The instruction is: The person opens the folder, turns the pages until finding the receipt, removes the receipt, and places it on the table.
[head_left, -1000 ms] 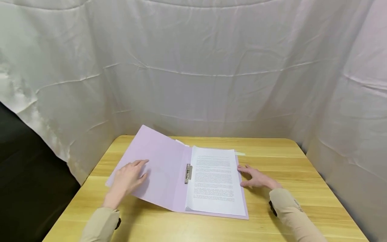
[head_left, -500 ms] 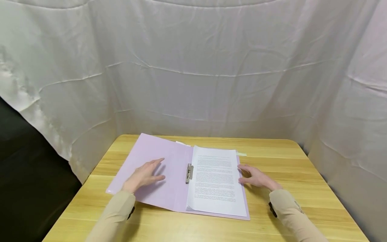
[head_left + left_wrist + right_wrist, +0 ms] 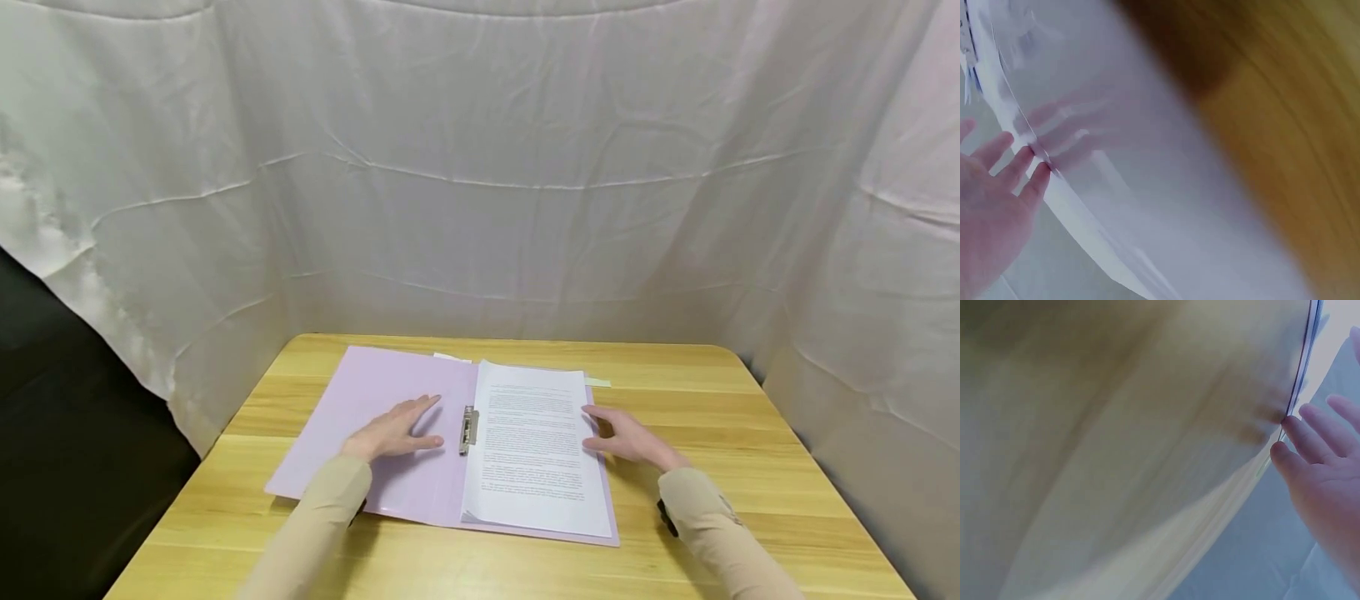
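Lilac folder (image 3: 375, 383), one, opened out on a wood-grain desk (image 3: 720, 400), spine running away from the wearer; near left corner of the cover slightly raised, with shadow beneath. Metal clip (image 3: 468, 430), one, mounted just right of the spine. Stack of printed sheets (image 3: 532, 450), white, lying on the folder's right half, left edge beside the clip, near left corner a little curled. White tab (image 3: 452, 358), projecting past the far edge near the spine. Pale green tab (image 3: 597, 382), projecting at the far right corner of the stack. Left hand (image 3: 393, 431), above the inside of the left cover, fingers spread, thumb apart and directed toward the clip; glossy cover mirrors the fingers in the left wrist view; contact with it cannot be told. Right hand (image 3: 626, 435), at the right edge of stack and folder, fingers spread, thumb apart from forefinger, nothing pinched; whether the tips touch the sheets cannot be told. Beige sleeves, two, left (image 3: 311, 525) and right (image 3: 720, 533), each with a black band at the wrist. Pale grey curtain (image 3: 510, 242), creased, hung behind the desk. Black surface (image 3: 67, 433), at far left, beside the curtain.
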`<move>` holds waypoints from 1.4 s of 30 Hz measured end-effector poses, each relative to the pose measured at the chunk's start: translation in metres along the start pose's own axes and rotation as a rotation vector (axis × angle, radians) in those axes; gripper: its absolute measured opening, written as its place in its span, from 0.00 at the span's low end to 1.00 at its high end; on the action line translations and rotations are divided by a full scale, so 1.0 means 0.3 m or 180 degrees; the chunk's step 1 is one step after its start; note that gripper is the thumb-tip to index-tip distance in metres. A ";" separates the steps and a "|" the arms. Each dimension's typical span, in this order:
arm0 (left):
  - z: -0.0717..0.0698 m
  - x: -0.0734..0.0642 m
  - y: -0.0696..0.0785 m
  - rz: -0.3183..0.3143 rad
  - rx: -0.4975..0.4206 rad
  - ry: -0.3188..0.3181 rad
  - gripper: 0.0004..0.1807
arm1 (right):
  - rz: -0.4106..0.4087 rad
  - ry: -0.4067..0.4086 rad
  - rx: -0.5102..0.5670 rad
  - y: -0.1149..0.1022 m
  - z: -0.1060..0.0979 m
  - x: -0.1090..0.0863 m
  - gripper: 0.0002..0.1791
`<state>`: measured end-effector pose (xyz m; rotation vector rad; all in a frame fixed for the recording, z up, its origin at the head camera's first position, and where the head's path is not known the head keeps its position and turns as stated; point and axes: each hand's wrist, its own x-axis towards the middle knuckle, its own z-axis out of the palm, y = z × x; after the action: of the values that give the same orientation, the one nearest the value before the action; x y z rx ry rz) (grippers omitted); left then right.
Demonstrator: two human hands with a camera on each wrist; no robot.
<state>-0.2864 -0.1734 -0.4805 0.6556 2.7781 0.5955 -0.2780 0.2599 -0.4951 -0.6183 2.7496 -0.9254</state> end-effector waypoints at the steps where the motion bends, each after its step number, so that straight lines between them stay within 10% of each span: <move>1: 0.006 0.006 0.002 -0.0010 -0.0002 -0.0031 0.46 | 0.0020 -0.0010 -0.0006 -0.002 0.002 0.001 0.39; 15: 0.022 0.028 0.044 -0.0128 0.0048 -0.0219 0.45 | 0.0121 -0.0133 -0.0196 -0.002 -0.014 -0.023 0.40; 31: 0.033 0.023 0.116 0.0733 -0.0285 -0.0420 0.44 | 0.0207 0.0043 -0.0371 0.042 -0.065 -0.097 0.33; 42: 0.124 0.093 0.182 0.0721 -0.0331 -0.0406 0.43 | 0.0307 0.0400 -0.0261 0.067 -0.052 -0.018 0.33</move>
<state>-0.2789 -0.1034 -0.4934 0.9574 2.5552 0.7098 -0.2845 0.2851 -0.4949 -0.4499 2.9123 -0.8619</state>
